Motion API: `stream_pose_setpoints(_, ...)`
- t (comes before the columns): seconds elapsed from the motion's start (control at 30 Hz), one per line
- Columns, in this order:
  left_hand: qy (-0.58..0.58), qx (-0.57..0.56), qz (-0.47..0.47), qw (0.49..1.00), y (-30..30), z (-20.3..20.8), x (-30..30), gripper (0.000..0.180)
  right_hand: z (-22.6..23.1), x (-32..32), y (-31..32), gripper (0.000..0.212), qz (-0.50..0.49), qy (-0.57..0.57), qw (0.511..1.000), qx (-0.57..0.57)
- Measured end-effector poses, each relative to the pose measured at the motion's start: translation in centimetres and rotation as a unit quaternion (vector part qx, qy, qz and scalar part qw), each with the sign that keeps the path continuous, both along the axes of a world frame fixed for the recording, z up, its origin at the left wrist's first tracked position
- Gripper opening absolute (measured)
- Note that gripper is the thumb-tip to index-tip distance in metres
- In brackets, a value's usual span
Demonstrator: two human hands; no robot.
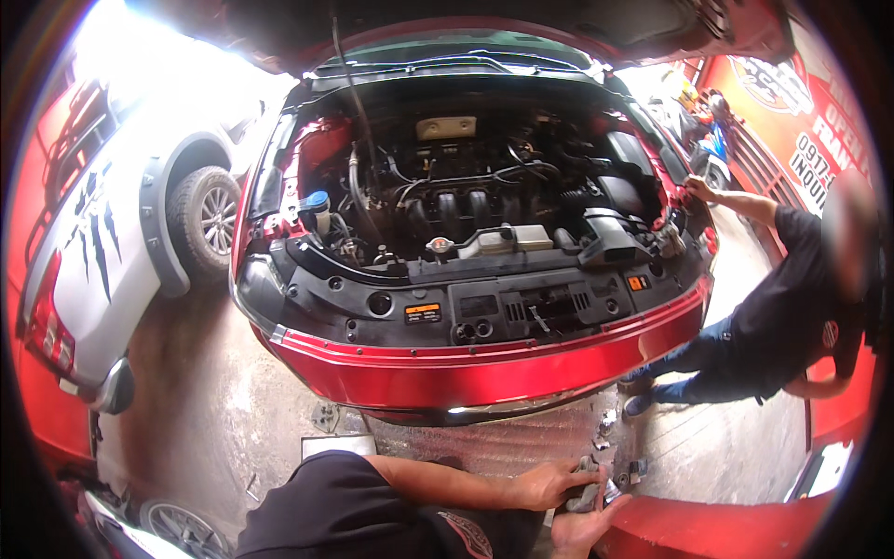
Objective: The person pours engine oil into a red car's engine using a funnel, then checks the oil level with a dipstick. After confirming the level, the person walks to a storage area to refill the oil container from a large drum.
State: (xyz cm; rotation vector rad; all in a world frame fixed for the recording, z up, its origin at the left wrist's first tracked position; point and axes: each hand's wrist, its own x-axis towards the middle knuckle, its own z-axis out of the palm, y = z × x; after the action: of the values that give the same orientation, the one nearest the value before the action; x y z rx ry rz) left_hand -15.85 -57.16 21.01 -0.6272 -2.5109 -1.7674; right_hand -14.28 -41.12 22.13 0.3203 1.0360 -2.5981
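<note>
My left hand [551,484] reaches across from the lower edge, its fingers closed on a crumpled grey rag [585,486]. Just below it, my right hand [579,531] is closed against the same rag. A small whitish piece [612,491] shows beside the rag between my hands; its kind is too small to tell. Both hands are low, in front of a red car [484,373] with its hood raised. Its engine bay [456,191] lies open beyond them, apart from my hands.
A curved red panel [717,528] lies close right of my hands. At the right a person [792,279] in a dark shirt stands with one hand on the car's fender. A white vehicle [112,233] is at the left. Small parts [605,433] lie on the floor.
</note>
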Motion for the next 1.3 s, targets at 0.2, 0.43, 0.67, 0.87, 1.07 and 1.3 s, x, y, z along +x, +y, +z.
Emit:
stream_pose_setpoints(0.2, -0.101, 0.025, 0.176, 0.979, -6.7, 4.7, -6.3, 0.045, 8.5, -1.1, -7.0, 0.055, 0.01, 0.099, 0.987, 0.124)
stream_pose_setpoints(0.43, 0.119, -0.222, 0.119, 0.96, -8.6, 7.4, -6.4, 0.054, 6.1, -11.6, -10.6, 0.061, 0.126, 0.116, 0.98, 0.099)
stream_pose_setpoints(0.67, 0.004, -0.173, 0.113, 0.978, -13.5, 10.2, -4.5, 0.049, 4.8, -13.4, -15.3, 0.037, 0.151, 0.109, 0.971, 0.147)
stream_pose_setpoints(0.87, -0.063, 0.137, 0.163, 0.975, -23.1, 14.2, -2.1, 0.05, 9.5, -17.3, -19.7, 0.052, 0.198, 0.04, 0.971, 0.126)
stream_pose_setpoints(1.07, 0.182, -0.234, 0.275, 0.915, -26.6, 9.9, -3.9, 0.08, 10.4, -13.7, -28.9, 0.062, 0.291, 0.048, 0.954, 0.053)
stream_pose_setpoints(1.3, 0.188, -0.043, 0.311, 0.931, -34.9, 10.6, -5.1, 0.052, 8.0, -10.0, -35.9, 0.063, 0.224, 0.236, 0.931, 0.166)
